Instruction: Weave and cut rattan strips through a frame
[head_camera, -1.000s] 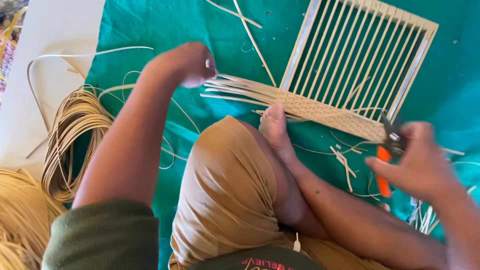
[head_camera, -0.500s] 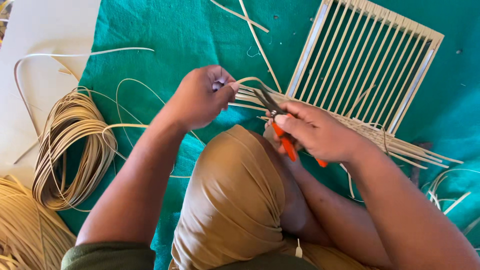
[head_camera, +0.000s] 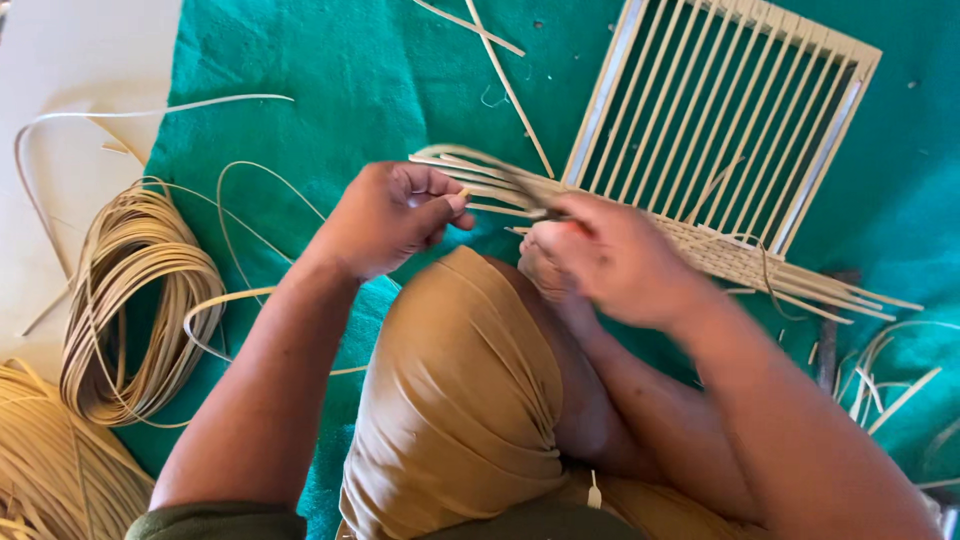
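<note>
A wooden frame (head_camera: 608, 100) strung with upright cane rods lies on the green cloth (head_camera: 330, 80). A woven cane band (head_camera: 730, 255) runs along its near edge, and loose strip ends (head_camera: 460, 165) stick out to the left. My left hand (head_camera: 390, 215) is curled, pinching one of those strip ends at its fingertips. My right hand (head_camera: 620, 260), blurred, is closed around a cutter whose dark tip (head_camera: 545, 212) meets the strips. The cutter's handles are hidden in the fist. My bent knee (head_camera: 460, 400) in tan trousers and my foot (head_camera: 540, 265) sit just below both hands.
A coil of cane strips (head_camera: 130, 300) lies at the cloth's left edge, with a thicker cane bundle (head_camera: 40, 470) at the bottom left. Long loose strips (head_camera: 500, 60) cross the cloth at the top. Cut scraps (head_camera: 890, 380) are scattered at the right.
My right hand has come in from the right with the orange-handled cutter to the strip ends. My left hand has dropped from mid-air onto those ends and pinched one.
</note>
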